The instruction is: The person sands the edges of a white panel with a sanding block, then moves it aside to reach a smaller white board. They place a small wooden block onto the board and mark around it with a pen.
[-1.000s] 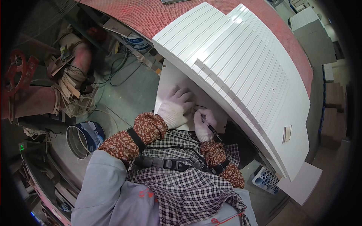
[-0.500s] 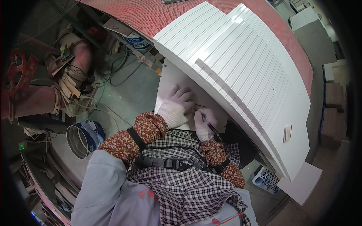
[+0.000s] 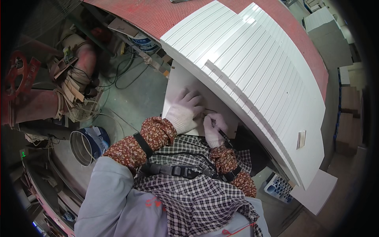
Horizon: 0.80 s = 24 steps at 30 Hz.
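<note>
A smooth white board (image 3: 178,81) lies in front of my body, partly under the edge of the white grooved panels. My left hand (image 3: 185,112), in a white knit glove, rests on it with fingers stretched out. Close by on the right, my gloved right hand (image 3: 215,128) is closed round a dark pen (image 3: 225,137), whose rear end points down toward my sleeve. Its tip is hidden by the fingers. A short thin dark line shows just above the right hand; I cannot tell what it is.
Stacked white grooved panels (image 3: 241,55) cover much of a red textured surface (image 3: 134,12). A blue bucket (image 3: 98,138) stands at left, near red pipes (image 3: 35,106) and loose cables. At lower right are a blue-and-white crate (image 3: 278,187) and a white sheet (image 3: 318,189).
Almost nothing differs. Both hands stay in nearly the same place on the board, and the pen remains in my right hand.
</note>
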Tool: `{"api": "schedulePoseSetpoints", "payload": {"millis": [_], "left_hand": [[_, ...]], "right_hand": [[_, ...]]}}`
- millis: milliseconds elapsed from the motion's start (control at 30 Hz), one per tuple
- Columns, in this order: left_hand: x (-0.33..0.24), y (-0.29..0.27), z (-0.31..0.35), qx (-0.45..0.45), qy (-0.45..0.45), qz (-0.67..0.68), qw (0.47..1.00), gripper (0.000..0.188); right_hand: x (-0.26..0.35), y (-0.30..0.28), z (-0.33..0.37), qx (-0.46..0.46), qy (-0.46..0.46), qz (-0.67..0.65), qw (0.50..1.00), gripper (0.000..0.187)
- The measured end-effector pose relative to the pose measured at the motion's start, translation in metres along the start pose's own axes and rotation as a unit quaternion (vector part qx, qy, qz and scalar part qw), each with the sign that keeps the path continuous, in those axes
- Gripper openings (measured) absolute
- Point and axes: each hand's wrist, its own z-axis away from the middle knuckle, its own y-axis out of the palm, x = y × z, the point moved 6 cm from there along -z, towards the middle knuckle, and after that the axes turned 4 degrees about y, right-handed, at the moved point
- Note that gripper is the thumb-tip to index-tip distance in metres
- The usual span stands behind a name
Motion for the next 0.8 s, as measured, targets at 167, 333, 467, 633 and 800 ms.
{"api": "schedulePoseSetpoints", "payload": {"millis": [167, 333, 467, 633, 800], "left_hand": [[0.000, 0.000, 0.000, -0.010, 0.004, -0.001, 1.000, 0.025], [0.001, 0.000, 0.000, -0.006, 0.000, 0.004, 1.000, 0.024], [0.002, -0.001, 0.000, -0.003, 0.000, 0.004, 1.000, 0.024], [0.001, -0.002, -0.002, -0.010, 0.002, 0.012, 1.000, 0.024], [0.001, -0.002, -0.001, -0.006, 0.001, 0.007, 1.000, 0.026]], "right_hand": [[0.001, 0.000, 0.000, -0.003, 0.016, -0.004, 1.000, 0.012], [0.004, -0.002, 0.000, -0.005, 0.019, 0.003, 1.000, 0.012], [0.006, -0.001, 0.000, 0.013, 0.013, 0.006, 1.000, 0.013], [-0.021, 0.000, 0.002, 0.003, 0.064, -0.020, 0.998, 0.016], [-0.012, 0.001, 0.001, 0.006, 0.073, -0.021, 0.997, 0.017]]}}
